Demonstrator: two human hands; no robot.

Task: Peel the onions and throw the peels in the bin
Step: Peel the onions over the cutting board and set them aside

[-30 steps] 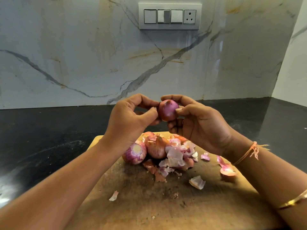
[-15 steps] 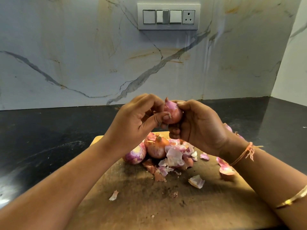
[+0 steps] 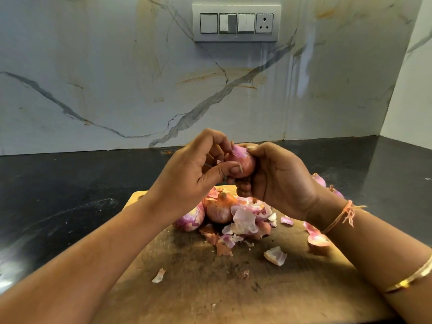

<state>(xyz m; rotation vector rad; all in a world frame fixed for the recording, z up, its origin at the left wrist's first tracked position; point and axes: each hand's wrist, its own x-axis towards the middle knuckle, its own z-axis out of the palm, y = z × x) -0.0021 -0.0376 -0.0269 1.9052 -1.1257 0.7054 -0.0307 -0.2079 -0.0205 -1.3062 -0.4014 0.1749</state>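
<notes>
A small red-purple onion (image 3: pixel 242 163) sits above the worn wooden chopping board (image 3: pixel 233 288), gripped by the curled fingers of the right hand (image 3: pixel 278 181) while the left hand (image 3: pixel 194 174) pinches its skin. Below lie two more onions (image 3: pixel 218 210), a heap of pink peels (image 3: pixel 249 220) and scattered scraps on the board, on a black countertop (image 3: pixel 58 195).

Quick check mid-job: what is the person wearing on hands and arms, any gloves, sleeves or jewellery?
No gloves, no sleeves in view; both forearms are bare. The left hand and arm wear nothing. By the right hand, an orange thread with frayed ends is tied round the wrist, and a thin gold bangle sits further up the forearm.
</notes>
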